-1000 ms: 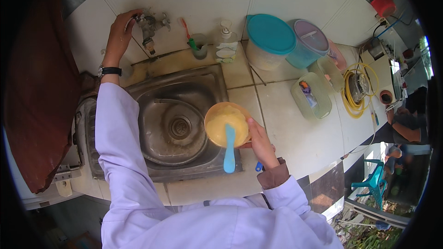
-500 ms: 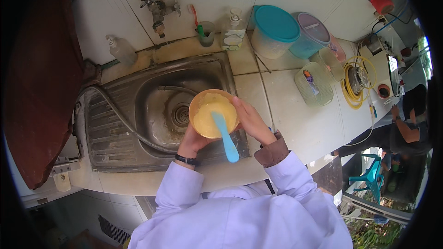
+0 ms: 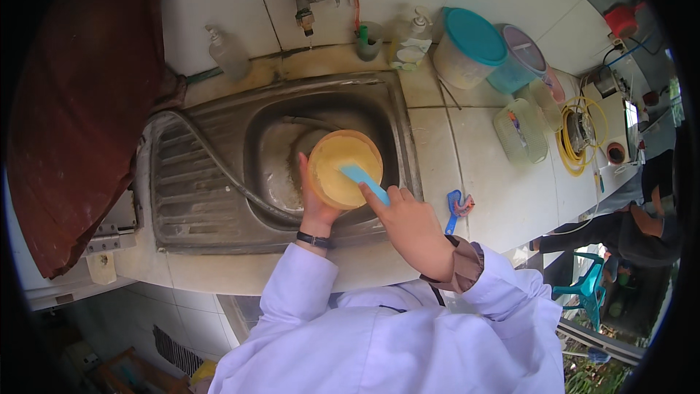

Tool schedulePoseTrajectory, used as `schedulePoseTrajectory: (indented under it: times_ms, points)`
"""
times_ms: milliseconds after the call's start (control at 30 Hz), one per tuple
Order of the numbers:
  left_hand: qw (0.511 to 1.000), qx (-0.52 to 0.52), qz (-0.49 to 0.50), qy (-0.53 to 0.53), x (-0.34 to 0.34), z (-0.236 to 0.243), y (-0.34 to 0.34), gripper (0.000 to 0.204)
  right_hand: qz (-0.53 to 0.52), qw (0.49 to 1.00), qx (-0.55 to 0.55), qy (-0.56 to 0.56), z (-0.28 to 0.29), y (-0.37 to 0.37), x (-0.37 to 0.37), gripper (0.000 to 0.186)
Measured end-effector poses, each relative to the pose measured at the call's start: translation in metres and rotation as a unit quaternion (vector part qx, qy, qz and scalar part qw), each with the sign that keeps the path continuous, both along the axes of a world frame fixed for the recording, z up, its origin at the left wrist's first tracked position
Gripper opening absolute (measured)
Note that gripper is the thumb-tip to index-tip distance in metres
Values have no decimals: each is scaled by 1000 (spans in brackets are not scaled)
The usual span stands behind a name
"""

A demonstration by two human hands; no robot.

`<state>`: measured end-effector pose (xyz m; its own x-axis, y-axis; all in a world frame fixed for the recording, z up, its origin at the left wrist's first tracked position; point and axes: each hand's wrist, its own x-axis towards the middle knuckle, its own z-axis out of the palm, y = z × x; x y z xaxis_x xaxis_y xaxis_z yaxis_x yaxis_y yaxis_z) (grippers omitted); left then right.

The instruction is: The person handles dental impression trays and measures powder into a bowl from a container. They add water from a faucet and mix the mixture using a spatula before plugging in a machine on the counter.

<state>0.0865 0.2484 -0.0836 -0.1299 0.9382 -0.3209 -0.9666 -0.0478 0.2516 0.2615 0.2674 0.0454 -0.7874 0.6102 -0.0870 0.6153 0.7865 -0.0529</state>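
Observation:
My left hand (image 3: 315,201) is wrapped round the left side of an orange-yellow mixing bowl (image 3: 313,168), held over the sink. Pale yellow paste (image 3: 337,181) lies inside it. My right hand (image 3: 410,222) grips the handle of a light blue spatula (image 3: 368,182), forefinger stretched along it, with the blade dipped into the paste. On the counter to the right of my right hand lies a blue dental impression tray (image 3: 455,208) with a pink horseshoe-shaped piece beside or on it.
A hose (image 3: 211,164) curves across the steel sink (image 3: 182,204) below the tap (image 3: 305,11). Pump bottles (image 3: 410,40), a cup with a toothbrush (image 3: 370,44) and lidded tubs (image 3: 467,55) line the wall. A green basket (image 3: 521,131) and yellow cable (image 3: 565,142) stand right. Another person is far right.
My right hand has left the bowl's right side and taken hold of the spatula. The view has shifted left, and the blue tray on the counter has come into sight.

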Motion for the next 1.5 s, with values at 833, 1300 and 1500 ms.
schedulePoseTrajectory:
  times_ms: [833,1300,1500]
  points:
    - [992,-37,119,24,8,-1,5,61,3,999,-49,20,9,14,-42,52]
    - [981,-76,175,44,5,-1,15,58,5,987,-155,32,-5,2,-35,55]
    - [977,-70,193,61,11,-5,20,59,7,944,-290,156,-14,11,-40,50]
